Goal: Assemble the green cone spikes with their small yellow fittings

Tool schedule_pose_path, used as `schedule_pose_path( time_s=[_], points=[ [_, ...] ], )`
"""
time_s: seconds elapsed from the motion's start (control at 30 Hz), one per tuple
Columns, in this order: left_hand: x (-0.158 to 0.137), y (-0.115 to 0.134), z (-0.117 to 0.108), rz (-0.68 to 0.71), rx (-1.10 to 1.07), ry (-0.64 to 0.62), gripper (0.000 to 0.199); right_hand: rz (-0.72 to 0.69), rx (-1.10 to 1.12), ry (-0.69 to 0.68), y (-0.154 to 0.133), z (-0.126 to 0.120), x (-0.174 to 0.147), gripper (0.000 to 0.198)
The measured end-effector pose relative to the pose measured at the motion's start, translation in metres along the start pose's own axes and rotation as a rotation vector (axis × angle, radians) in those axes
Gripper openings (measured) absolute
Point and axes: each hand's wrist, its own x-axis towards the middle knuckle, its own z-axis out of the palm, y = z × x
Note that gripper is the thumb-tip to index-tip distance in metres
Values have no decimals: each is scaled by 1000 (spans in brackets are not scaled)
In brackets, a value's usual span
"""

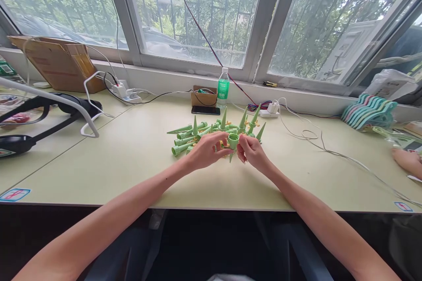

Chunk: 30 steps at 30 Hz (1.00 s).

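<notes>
A light green plastic plant watering spike (233,141) is between my hands, its round open socket facing up and its pointed end down. My left hand (212,147) curls around its left side, with the thumb and index finger at the socket. My right hand (251,151) is closed in a pinch against the right side of the socket; any small part inside those fingers is hidden. Just behind my hands lies a pile of similar green spikes (184,138), some standing point up. Small yellow-orange valve pieces show among them, partly hidden.
Behind the pile are a black phone (206,110), a small cardboard box (203,97) and a green-labelled bottle (223,88). White cables (325,147) run along the right. A black headset (49,118) lies at left; pastel hangers (369,112) and another person's hand (409,162) are at right.
</notes>
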Motion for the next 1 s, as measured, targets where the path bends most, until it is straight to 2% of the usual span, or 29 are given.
schedule_pose_path(
  time_s=[0.23,0.4,0.63,0.83,1.0],
  points=[
    [-2,-6,0,219,180,46,27,22,-11,-36,-4,1,0,64],
    [-3,-3,-1,241,280,50,22,26,-59,-41,-5,1,-1,67],
    [-3,-2,1,196,221,105,23,2,-24,19,-4,4,0,61],
    [-1,6,1,77,95,158,16,-60,-79,103,-2,1,-1,56],
    [1,14,-1,-77,-70,141,41,-69,-111,117,-3,0,-2,53]
  ],
)
